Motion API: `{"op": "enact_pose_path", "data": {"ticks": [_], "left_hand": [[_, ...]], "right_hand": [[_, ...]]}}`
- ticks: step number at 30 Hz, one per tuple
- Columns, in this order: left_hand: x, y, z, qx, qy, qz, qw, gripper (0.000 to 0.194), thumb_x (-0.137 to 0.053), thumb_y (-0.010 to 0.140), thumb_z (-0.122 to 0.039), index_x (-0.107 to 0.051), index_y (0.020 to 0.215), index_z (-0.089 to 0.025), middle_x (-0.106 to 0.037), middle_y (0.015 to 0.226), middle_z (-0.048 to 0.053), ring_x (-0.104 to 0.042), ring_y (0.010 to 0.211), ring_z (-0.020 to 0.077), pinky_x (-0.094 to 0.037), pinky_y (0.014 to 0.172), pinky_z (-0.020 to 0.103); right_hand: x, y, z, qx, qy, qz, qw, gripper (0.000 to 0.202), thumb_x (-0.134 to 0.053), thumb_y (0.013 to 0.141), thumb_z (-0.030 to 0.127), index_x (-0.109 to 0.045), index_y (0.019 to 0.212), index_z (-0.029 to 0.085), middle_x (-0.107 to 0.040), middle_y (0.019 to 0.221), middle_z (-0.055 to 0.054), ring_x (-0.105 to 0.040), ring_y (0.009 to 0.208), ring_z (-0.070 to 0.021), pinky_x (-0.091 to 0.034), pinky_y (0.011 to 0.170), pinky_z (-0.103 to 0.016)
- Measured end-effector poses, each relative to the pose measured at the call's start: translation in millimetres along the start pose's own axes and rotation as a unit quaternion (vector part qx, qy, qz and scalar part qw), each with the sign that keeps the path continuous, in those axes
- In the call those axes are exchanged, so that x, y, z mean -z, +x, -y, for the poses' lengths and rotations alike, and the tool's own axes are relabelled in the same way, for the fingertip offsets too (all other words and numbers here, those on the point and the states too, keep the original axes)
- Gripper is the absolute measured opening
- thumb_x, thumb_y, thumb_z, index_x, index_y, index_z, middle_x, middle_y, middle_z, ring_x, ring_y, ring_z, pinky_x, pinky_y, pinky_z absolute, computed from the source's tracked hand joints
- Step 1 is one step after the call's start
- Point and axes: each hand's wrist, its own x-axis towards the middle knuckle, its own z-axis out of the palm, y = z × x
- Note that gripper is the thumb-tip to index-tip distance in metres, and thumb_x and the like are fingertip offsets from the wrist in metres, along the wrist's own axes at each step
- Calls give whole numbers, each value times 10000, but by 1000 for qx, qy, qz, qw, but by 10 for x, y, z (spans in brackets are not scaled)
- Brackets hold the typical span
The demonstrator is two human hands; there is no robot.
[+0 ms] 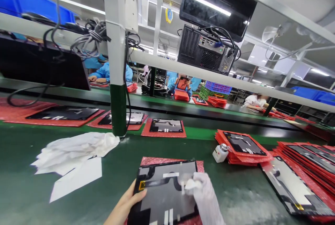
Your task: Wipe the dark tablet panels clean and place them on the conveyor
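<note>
A flat display panel [163, 191], grey-backed with a black border, black flex cables and white tape strips, is tilted up in front of me. My left hand [131, 198], bare, grips its left edge with the thumb on the grey back. Under the panel lies red bubble wrap [200, 165]. My right hand [205, 193], in a white glove and blurred, is at the panel's right side. Its closed fingers press a crumpled white wipe [193, 184] against the back, near a curved black cable.
A white dispenser bottle [220, 153] stands beside stacked panels in red wrap [242, 144]. Further right lie more panels [295, 186]. White wipes [75, 151] are heaped at left. Wrapped panels [166, 127] line the bench's back, near a post [118, 109]. Co-workers sit beyond.
</note>
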Motion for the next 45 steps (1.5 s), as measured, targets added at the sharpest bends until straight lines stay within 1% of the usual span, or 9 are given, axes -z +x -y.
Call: {"op": "enact_pose_path", "data": {"ticks": [4,8,13,16,19,27,36,42,45], "left_hand": [[-59,-88,-58,14,13,21,1000,941,-883,565,-276,-487,1418,-314,-735,1204,58,-647,1152,323,-530,964,395],[-49,-33,-60,-2,47,0,999,922,-885,551,-353,-519,1396,-326,-744,1184,46,-648,1148,333,-505,997,417],[-60,11,-79,-42,76,-16,996,932,-912,485,-360,-572,1351,-314,-752,1170,32,-637,1168,326,-497,1006,362],[-124,-46,-103,-1,47,-8,999,931,-897,530,-307,-527,1383,-341,-749,1178,28,-668,1121,311,-543,942,373],[-174,-92,-113,6,37,-14,999,921,-877,568,-236,-502,1400,-353,-756,1159,20,-686,1091,289,-557,915,361],[-164,-20,-113,-4,27,15,1000,866,-875,571,-193,-543,1363,-303,-691,1287,51,-641,1170,295,-531,961,343],[-226,12,-117,5,29,5,1000,911,-856,555,-121,-517,1378,-315,-728,1217,60,-702,1051,313,-581,866,389],[-261,39,-117,-20,43,11,999,845,-836,608,-176,-525,1385,-292,-716,1245,54,-667,1130,262,-530,936,296],[-227,89,-146,-15,51,2,999,877,-847,602,-190,-508,1402,-301,-737,1205,37,-670,1123,250,-532,921,270]], "right_hand": [[-413,310,346,13,39,27,999,379,-384,969,134,-665,724,206,-701,751,8,-641,643,-90,-542,602,-177],[-775,420,577,62,34,64,995,248,-483,901,81,-699,865,197,-728,854,-12,-670,780,-119,-552,794,-216],[-394,461,128,67,-26,59,996,344,-401,921,44,-694,894,221,-715,851,-12,-660,754,-133,-559,761,-235],[-35,203,-130,58,-81,25,995,330,-397,947,83,-680,1053,218,-715,970,-51,-667,832,-168,-566,785,-298],[81,-165,-92,91,-149,28,984,201,-524,959,218,-647,1116,241,-682,1097,-63,-651,954,-197,-559,830,-361],[-460,-239,537,156,-149,110,970,290,-568,954,359,-592,1202,211,-597,1248,-85,-616,1033,-200,-544,879,-410],[-209,-190,312,144,-157,117,970,276,-579,948,356,-599,1185,216,-609,1222,-77,-622,1018,-198,-551,859,-394],[-652,-96,593,169,-137,129,967,294,-569,953,363,-593,1198,201,-604,1230,-83,-622,1014,-195,-550,863,-402],[-718,-54,478,166,-142,110,970,232,-566,958,348,-618,1125,194,-644,1118,-61,-640,897,-154,-565,778,-334]]}}
